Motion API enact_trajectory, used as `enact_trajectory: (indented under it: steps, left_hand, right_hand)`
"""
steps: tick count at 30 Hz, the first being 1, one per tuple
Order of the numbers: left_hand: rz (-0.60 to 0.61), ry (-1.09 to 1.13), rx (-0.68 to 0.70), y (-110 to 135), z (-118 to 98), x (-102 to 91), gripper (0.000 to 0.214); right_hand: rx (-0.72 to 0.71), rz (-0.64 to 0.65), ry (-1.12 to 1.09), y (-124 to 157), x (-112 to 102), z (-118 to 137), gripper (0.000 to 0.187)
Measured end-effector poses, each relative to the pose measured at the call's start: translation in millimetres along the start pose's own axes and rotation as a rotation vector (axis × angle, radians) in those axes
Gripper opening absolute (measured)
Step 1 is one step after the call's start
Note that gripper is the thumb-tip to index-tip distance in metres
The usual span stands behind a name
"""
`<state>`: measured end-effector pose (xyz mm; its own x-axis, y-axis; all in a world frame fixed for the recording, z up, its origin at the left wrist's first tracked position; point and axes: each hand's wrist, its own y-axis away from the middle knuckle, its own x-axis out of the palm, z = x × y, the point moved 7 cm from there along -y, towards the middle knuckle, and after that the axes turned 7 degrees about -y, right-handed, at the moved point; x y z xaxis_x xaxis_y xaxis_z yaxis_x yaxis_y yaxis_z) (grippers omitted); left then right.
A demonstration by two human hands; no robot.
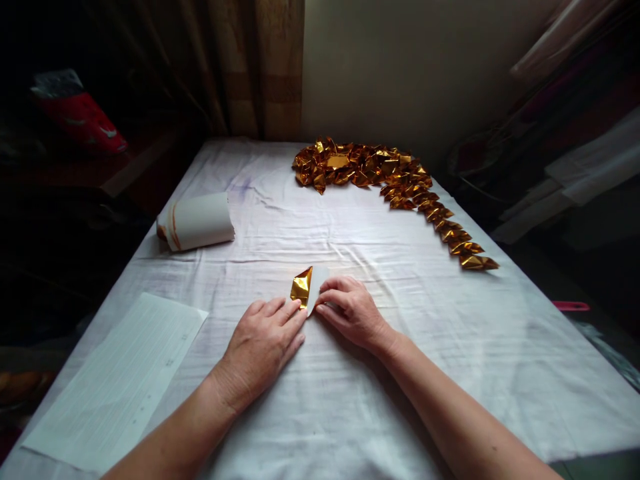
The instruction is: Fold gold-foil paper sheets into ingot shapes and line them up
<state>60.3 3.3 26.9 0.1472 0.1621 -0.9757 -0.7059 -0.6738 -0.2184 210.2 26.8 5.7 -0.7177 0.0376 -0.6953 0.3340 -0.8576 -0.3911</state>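
A small sheet of gold foil paper [301, 285], partly folded and with its pale side showing on the right, lies on the white cloth in front of me. My left hand [263, 340] rests with fingers stretched out flat, the fingertips on the lower end of the foil paper. On the other side, my right hand [354, 310] has its thumb and fingers closed at the paper's right edge, pinching it. Farther back lies a pile of folded gold foil pieces [360, 163], trailing off into a curved row [450, 230] toward the right.
White cloth [320, 413] covers the table. A white cardboard-like roll [200, 223] lies on the left, and a lined paper sheet [120, 380] is nearer me. Past the left edge there is a red packet [83, 117]. A pink handle [571, 306] shows beyond the right edge.
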Motion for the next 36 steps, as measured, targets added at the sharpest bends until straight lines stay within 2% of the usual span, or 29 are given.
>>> enact_trajectory:
  steps: [5,13,21,31,36]
  left_hand:
    - [0.045,-0.026,0.006,0,-2,0.3,0.035]
    - [0.071,-0.009,0.006,0,-1,-0.7,0.035]
    - [0.083,0.002,0.003,2,-1,0.2,0.043]
    - [0.089,-0.034,-0.001,-1,-6,-0.1,0.031]
    - [0.086,-0.033,-0.005,-1,-6,1.1,0.029]
  right_hand:
    - [0.112,-0.012,-0.053,-6,1,-2,0.005]
    - [0.185,-0.028,-0.01,-7,3,-1,0.006]
    - [0.194,-0.023,0.009,-8,4,-1,0.006]
    - [0.192,-0.016,0.027,-7,6,-3,0.014]
    - [0.164,0.012,-0.06,-7,7,-11,0.002]
